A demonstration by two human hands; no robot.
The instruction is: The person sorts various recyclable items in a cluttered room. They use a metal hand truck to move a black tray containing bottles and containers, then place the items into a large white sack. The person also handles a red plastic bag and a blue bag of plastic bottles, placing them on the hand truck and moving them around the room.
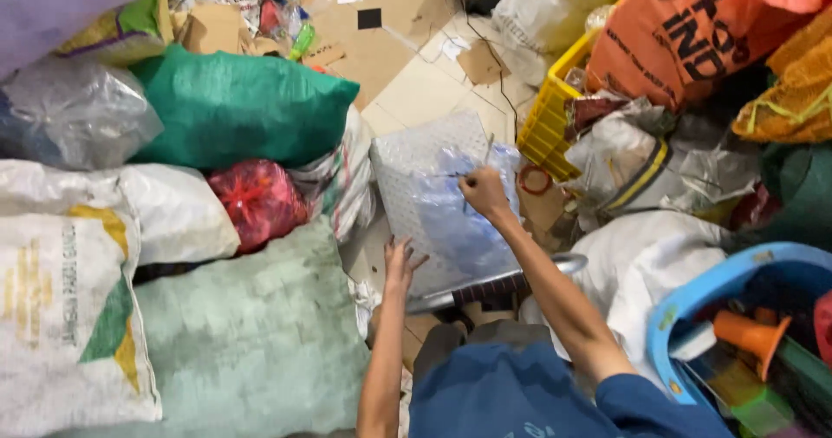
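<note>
A clear plastic bubble-wrap package (438, 197) with something bluish inside lies tilted in front of me, resting on a metal bar (485, 286). My left hand (399, 265) presses flat on its lower left edge, fingers spread. My right hand (482, 190) is closed on a thin blade-like tool (487, 154) whose tip touches the upper middle of the package.
Stuffed sacks crowd the left: a green sack (234, 104), a pale green sack (251, 334), a white sack (61, 291), a red bag (258, 200). A yellow crate (550, 113), an orange sack (693, 31) and a blue tub (737, 286) of plastic items stand right. Cardboard scraps (381, 22) cover the floor beyond.
</note>
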